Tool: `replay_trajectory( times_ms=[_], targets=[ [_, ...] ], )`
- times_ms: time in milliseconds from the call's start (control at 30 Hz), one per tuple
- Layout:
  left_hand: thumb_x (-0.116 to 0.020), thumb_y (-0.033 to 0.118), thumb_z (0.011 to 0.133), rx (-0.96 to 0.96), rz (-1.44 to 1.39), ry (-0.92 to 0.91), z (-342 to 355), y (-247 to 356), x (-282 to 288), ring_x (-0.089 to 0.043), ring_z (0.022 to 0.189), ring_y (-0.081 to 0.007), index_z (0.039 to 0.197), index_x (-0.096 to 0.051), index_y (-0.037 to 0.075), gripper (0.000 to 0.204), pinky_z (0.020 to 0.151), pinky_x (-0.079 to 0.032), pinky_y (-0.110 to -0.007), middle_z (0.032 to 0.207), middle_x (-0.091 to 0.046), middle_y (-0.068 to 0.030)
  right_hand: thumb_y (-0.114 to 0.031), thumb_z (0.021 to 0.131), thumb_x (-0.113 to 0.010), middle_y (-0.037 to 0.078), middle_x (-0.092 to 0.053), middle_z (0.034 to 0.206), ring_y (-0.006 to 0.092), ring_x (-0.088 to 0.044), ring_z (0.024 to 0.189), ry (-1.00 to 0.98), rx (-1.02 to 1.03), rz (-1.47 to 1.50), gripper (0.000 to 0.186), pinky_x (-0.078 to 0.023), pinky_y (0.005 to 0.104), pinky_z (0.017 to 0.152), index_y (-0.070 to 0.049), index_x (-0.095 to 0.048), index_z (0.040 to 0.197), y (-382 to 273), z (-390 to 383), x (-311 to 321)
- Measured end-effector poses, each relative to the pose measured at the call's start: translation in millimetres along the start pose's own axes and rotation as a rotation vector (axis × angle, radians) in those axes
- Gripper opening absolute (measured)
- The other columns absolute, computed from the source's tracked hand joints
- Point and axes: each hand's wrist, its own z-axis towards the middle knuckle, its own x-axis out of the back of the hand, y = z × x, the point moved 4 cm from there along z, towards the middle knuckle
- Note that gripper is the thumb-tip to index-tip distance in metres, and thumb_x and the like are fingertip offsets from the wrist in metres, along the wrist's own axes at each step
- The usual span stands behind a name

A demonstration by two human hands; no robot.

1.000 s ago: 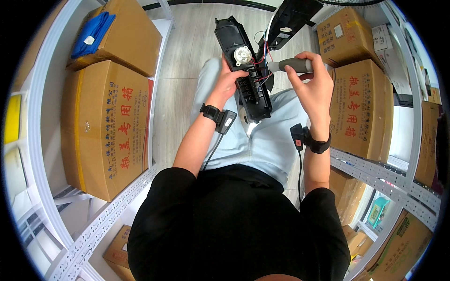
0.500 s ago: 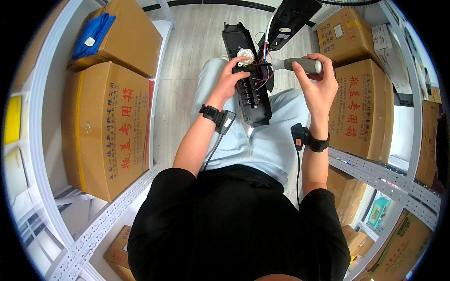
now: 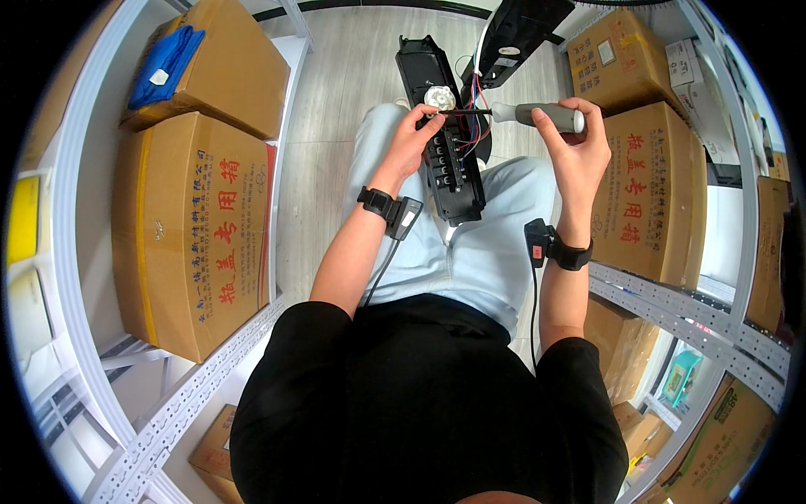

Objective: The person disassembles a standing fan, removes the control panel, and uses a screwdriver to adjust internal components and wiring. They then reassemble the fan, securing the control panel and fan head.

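Note:
A screwdriver (image 3: 525,113) with a grey handle and dark shaft lies level across a long black plastic housing (image 3: 463,204). Its handle is in the fingers of my right hand (image 3: 579,151), and the shaft points left. At the tip, the thumb and forefinger of my left hand (image 3: 407,147) are pinched together; anything small between them is hidden. A round white part (image 3: 438,98) sits in the housing just beyond those fingertips. Nearer me is a row of black pieces (image 3: 445,165) inside it. Red, blue and white wires (image 3: 478,105) run along its right side.
The housing rests between my thighs (image 3: 512,197). Beyond it on the right stands another black piece (image 3: 516,42), joined by wires. Shelves with cardboard boxes (image 3: 189,235) flank me, and more boxes (image 3: 646,197) are on the right. A blue folded cloth (image 3: 166,67) tops one box.
My left thumb and forefinger, spread apart before, have closed at the screwdriver's tip. The screwdriver and my right hand have shifted slightly to the right.

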Motion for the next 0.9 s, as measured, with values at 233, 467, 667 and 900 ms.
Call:
replay_trajectory(
  times_ms=[233,467,667,900],
  targets=[
    [-0.056,0.021,0.096,-0.027,0.053,0.047,3,-2,5,-0.057,0.091,-0.0098,0.105,-0.056,0.006,0.018,0.077,-0.050,-0.026,0.101,-0.060,-0.0019,-0.024,0.074,-0.081,0.000,-0.062,0.074,0.0059,-0.056,0.065,0.016,-0.106,0.052,0.035,-0.045,0.0182,0.059,-0.004,-0.059,0.094,28,5,4],
    [-0.057,0.022,0.096,-0.027,-0.020,0.040,2,0,5,-0.055,0.096,-0.0083,0.104,-0.059,0.007,0.018,0.084,-0.044,-0.025,0.101,-0.061,0.0003,-0.020,0.092,-0.063,0.010,-0.064,0.084,0.0188,-0.064,0.066,0.004,-0.473,1.135,0.021,-0.052,0.0234,0.058,-0.001,-0.056,0.096,102,-9,12],
    [-0.055,0.019,0.096,0.014,-0.119,0.012,1,2,3,-0.056,0.094,-0.0091,0.103,-0.059,0.007,0.015,0.083,-0.046,-0.026,0.101,-0.061,-0.0001,-0.029,0.093,-0.059,0.014,-0.050,0.106,0.0209,-0.055,0.091,-0.163,-0.716,1.955,0.045,-0.052,0.0288,0.076,0.005,-0.046,0.121,142,-56,-10],
    [-0.054,0.020,0.096,0.006,-0.112,0.037,1,4,8,-0.059,0.098,-0.0159,0.104,-0.057,0.006,0.016,0.086,-0.049,-0.032,0.105,-0.061,-0.0057,-0.006,0.084,-0.054,0.013,-0.053,0.105,0.0220,-0.057,0.088,-0.278,-0.702,1.338,0.038,-0.051,0.0333,0.078,-0.004,-0.045,0.121,165,-78,-38]
  ],
)
